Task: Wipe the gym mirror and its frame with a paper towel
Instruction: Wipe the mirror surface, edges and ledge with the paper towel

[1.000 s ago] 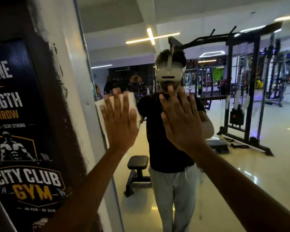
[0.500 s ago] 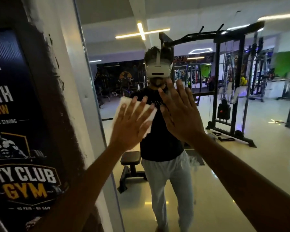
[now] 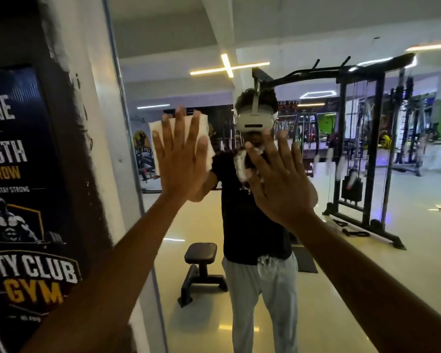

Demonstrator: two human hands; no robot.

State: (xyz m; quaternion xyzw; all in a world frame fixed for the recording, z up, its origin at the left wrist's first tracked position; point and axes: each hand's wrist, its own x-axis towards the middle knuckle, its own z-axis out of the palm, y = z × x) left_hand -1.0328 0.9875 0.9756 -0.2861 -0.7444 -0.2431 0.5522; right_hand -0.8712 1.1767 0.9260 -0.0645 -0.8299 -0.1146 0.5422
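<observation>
Room: gym wall with a large mirror (image 3: pixel 367 250) reflecting pale glossy floor, ceiling strip lights and training equipment.
Left edge: pale frame (image 3: pixel 127 174) running top to bottom, just left of the glass; beyond it a dark wall poster (image 3: pixel 23 200) reading "City Club Gym".
Left hand: left hand (image 3: pixel 180 161) flat, fingers (image 3: pixel 180 128) straight and spread, pressing a white paper towel (image 3: pixel 204 123) against the glass near the frame.
Right hand: right hand (image 3: pixel 278 179) raised flat toward the glass beside the left, fingers (image 3: pixel 281 149) straight and slightly spread, holding nothing; contact with the glass not certain.
Change: towel carried back leftward and upward from a half second ago, when it sat more toward the middle and tilted; now upright again and closer to the frame. Right hand hardly shifted.
Meaning: side-to-side strokes over the upper left patch of glass, judged as wiping under way; frame itself not yet touched by the towel, lower glass apparently still to do.
Reflections: person in dark shirt and grey trousers wearing a headset, small black bench (image 3: pixel 201 266), black cable machine (image 3: pixel 362 154).
Obstacles: nothing between towel and glass; right hand close to the towel's path rightward.
</observation>
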